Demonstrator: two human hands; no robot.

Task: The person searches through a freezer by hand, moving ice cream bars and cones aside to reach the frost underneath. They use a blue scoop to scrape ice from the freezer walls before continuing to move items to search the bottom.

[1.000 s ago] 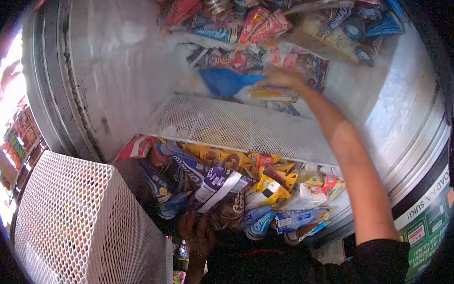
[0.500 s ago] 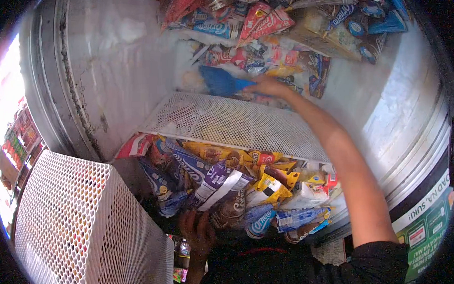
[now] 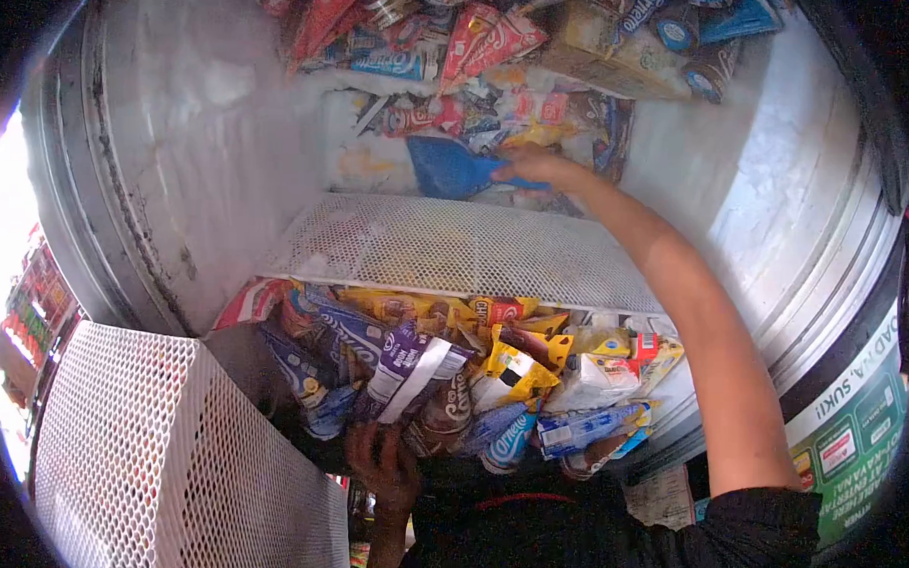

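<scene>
So the right hand's fingers (image 3: 527, 170) are wrapping the handle of a blue plastic scoop (image 3: 446, 169), which is sitting low in the frosty white freezer (image 3: 205, 115), just past a white mesh divider (image 3: 466, 249). That forearm's reaching in over the divider. The left hand (image 3: 383, 467) is hanging near the purple ice-cream wrapper (image 3: 411, 371), fingers slightly apart and bent; can't tell if they're gripping anything.
</scene>
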